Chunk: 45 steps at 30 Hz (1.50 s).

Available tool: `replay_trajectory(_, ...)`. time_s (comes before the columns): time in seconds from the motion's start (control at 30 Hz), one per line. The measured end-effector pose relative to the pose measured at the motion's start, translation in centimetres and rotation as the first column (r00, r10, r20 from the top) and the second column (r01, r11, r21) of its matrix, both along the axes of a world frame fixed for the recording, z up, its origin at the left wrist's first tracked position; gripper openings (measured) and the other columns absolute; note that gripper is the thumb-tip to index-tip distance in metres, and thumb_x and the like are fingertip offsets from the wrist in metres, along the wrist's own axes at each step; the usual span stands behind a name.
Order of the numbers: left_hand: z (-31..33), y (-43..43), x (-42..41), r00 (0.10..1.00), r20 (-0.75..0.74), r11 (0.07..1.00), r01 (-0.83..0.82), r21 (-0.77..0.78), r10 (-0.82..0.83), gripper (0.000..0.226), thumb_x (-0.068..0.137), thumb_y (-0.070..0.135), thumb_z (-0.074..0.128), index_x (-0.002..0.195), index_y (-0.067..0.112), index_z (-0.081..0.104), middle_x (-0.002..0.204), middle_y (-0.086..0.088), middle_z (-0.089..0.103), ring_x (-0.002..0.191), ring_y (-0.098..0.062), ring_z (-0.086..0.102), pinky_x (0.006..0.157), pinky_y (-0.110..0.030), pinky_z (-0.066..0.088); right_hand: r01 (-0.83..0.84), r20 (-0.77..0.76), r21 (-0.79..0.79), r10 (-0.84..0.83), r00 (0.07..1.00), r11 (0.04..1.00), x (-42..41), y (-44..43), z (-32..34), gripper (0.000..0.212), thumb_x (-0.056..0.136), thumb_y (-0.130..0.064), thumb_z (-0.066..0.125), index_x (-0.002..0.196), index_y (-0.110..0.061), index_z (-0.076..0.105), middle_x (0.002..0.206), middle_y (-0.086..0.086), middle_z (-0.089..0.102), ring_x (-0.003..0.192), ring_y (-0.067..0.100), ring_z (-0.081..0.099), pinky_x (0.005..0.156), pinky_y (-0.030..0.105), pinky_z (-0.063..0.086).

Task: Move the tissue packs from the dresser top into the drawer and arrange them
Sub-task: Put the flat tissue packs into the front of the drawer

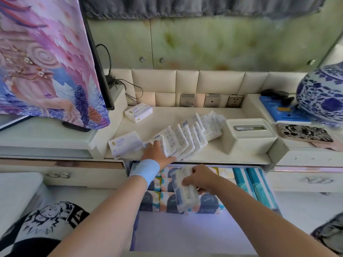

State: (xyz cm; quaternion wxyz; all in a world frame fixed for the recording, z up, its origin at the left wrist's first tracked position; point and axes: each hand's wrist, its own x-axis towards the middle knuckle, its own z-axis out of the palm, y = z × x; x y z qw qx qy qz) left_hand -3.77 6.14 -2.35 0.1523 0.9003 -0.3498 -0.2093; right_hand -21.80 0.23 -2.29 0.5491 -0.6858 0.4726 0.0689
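Head view: row of tissue packs (187, 138) leaning domino-fashion across the centre of the pale surface (213, 154), with the left hand (156, 154) laid on its near end, fingers extended. Right hand (202, 178), lower centre, fingers curled round a single tissue pack (185, 197) held above the open drawer (185, 234), whose far half holds printed packs (207, 203) in rows. Also on the surface: larger pack (125, 143) at left and tissue box (248, 138) at right.
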Motion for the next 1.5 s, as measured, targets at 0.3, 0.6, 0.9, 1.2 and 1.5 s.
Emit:
replay_trajectory(0.3,0.6,-0.2,0.9,0.995,0.083,0.999,-0.048,-0.025,0.05,0.043,0.09,0.021,0.057,0.131,0.014,0.045,0.126,-0.014,0.058,0.115,-0.036,0.057,0.09,-0.04,0.049,-0.34,-0.184,-0.013,0.332,0.925,0.94,0.1,2.1,-0.2,0.039,0.089,-0.028,0.067,0.117,-0.007,0.051,0.103,0.014,0.07,0.07,0.022,0.071,0.055,0.03,0.06)
replay_trajectory(0.6,4.5,6.3,4.6,0.898,-0.404,0.95,-0.261,-0.17,0.175,0.041,0.078,0.0,0.045,0.102,0.017,0.073,0.101,-0.014,0.068,0.092,-0.032,0.064,0.077,-0.038,0.056,-0.608,-0.345,0.031,0.58,0.738,0.793,2.4,6.8,-3.0,0.031,0.092,-0.028,0.061,0.104,-0.002,0.049,0.09,0.017,0.069,0.042,0.017,0.064,0.058,0.032,0.06)
replay_trajectory(0.9,2.5,14.1,3.4,0.663,-0.736,0.935,-0.332,-0.129,0.134,0.055,0.065,-0.001,0.046,0.11,0.016,0.072,0.111,-0.013,0.071,0.103,-0.03,0.067,0.077,-0.033,0.052,-0.248,-0.136,0.241,0.286,0.949,0.938,3.6,11.6,-8.8,0.048,0.092,-0.028,0.064,0.128,-0.006,0.042,0.101,0.016,0.065,0.068,0.023,0.069,0.071,0.041,0.062)
replay_trajectory(1.2,1.0,13.7,1.8,0.637,-0.754,0.954,-0.295,-0.047,0.16,0.052,0.079,-0.013,0.036,0.112,0.011,0.069,0.115,-0.02,0.068,0.108,-0.037,0.066,0.081,-0.044,0.058,-0.108,0.09,0.389,0.079,0.993,0.915,4.6,8.7,-4.0,0.03,0.095,-0.006,0.036,0.114,-0.007,0.06,0.097,0.01,0.072,0.088,0.028,0.071,0.073,0.039,0.059)
replay_trajectory(1.5,1.1,11.7,-0.1,0.701,-0.713,0.986,-0.1,-0.133,-0.025,0.055,0.073,0.005,0.061,0.124,0.026,0.059,0.114,-0.008,0.069,0.108,-0.029,0.065,0.083,-0.038,0.057,-0.032,0.239,0.249,-0.029,0.971,0.968,1.7,5.4,-0.7,0.017,0.093,-0.009,0.061,0.109,-0.013,0.063,0.104,0.015,0.071,0.078,0.024,0.063,0.067,0.036,0.053)
